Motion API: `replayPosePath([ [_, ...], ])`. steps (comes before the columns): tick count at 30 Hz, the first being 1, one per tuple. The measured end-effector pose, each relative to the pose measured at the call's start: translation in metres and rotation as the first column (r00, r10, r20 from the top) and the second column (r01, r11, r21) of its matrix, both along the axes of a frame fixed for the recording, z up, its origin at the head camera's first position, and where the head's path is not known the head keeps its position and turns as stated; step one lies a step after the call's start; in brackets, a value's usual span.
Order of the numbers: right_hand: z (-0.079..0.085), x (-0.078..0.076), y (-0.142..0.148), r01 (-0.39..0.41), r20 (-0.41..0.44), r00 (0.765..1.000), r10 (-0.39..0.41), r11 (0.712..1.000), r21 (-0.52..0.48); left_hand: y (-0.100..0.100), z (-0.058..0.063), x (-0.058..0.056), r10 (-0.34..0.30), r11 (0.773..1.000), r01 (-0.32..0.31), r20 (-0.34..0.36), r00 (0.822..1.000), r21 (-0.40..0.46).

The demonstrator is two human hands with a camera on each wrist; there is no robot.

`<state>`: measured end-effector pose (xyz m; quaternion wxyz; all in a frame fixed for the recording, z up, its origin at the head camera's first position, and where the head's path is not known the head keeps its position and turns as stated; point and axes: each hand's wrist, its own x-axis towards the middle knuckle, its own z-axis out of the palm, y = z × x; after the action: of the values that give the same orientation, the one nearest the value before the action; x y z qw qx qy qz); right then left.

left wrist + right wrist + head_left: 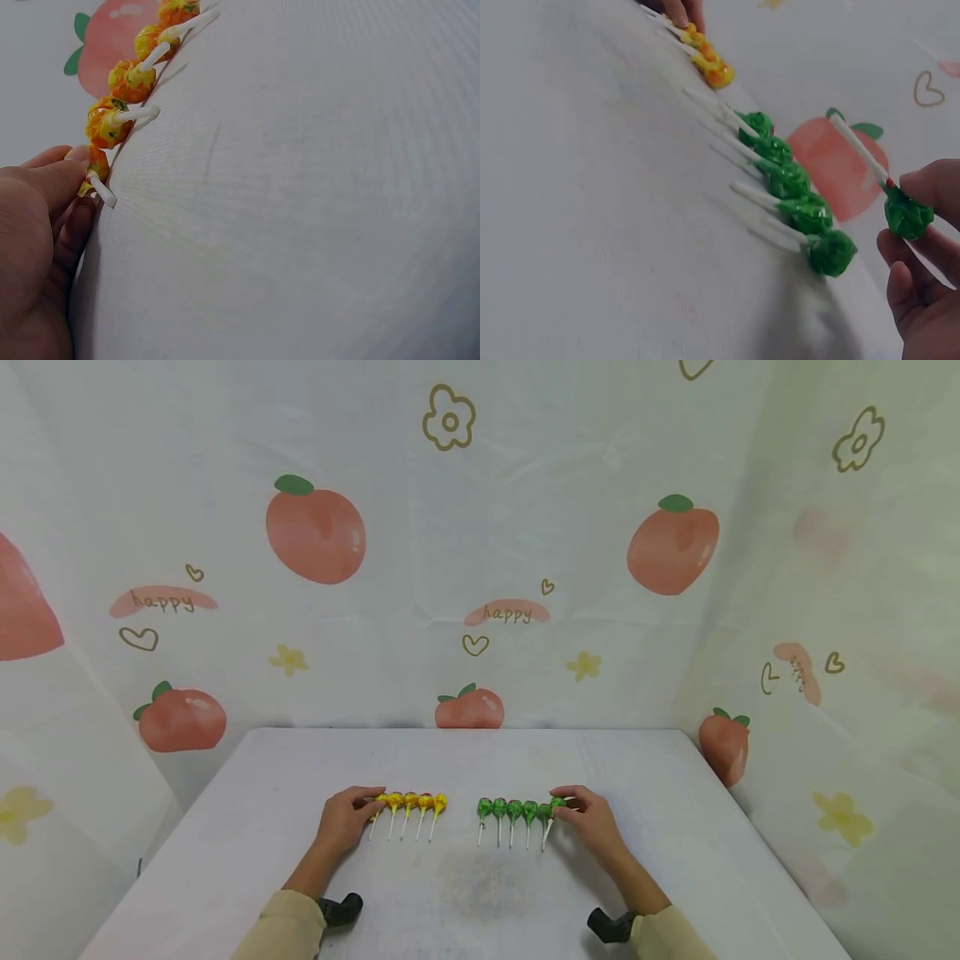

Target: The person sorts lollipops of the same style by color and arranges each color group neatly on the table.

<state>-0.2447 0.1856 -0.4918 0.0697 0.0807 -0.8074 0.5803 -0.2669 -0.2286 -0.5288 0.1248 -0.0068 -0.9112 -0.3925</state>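
Observation:
Several lollipops in yellow-orange wrappers [410, 802] lie in a row left of centre, white sticks toward me. At the row's left end my left hand [343, 818] pinches the outermost yellow lollipop [97, 162] by its wrapped head; it appears to be at table level. Right of centre lies a row of green-wrapped lollipops [514, 811], their sticks also toward me. My right hand [594, 820] holds another green lollipop [908, 214] between thumb and fingers, raised off the table just past the row's right end. Its stick points away from the palm in the right wrist view.
Both rows lie on a white-covered table [480, 760], a gap between them. A white backdrop [510, 527] printed with peaches and flowers stands behind and beside it. Black wrist mounts [342, 910] sit at the sleeve cuffs.

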Motion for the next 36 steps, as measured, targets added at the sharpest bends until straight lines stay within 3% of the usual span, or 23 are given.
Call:
replayPosePath([
  [7,-0.019,-0.014,0.01,0.06,0.006,0.998,-0.061,0.995,0.078,-0.001,-0.001,-0.001,-0.005,1.0,0.005,-0.007,1.0,-0.01],
  [18,-0.029,-0.019,0.011,0.085,0.049,0.994,-0.096,0.979,0.186,0.0,-0.002,-0.002,0.003,1.0,-0.003,-0.01,1.0,-0.003],
  [25,-0.031,-0.018,0.009,0.097,-0.001,0.995,-0.1,0.961,0.258,0.0,-0.001,-0.002,-0.004,1.0,0.004,-0.017,1.0,-0.011],
  [36,-0.033,-0.018,0.008,0.097,0.006,0.995,-0.103,0.955,0.279,-0.001,-0.001,-0.001,-0.011,1.0,0.011,-0.01,1.0,-0.013],
])
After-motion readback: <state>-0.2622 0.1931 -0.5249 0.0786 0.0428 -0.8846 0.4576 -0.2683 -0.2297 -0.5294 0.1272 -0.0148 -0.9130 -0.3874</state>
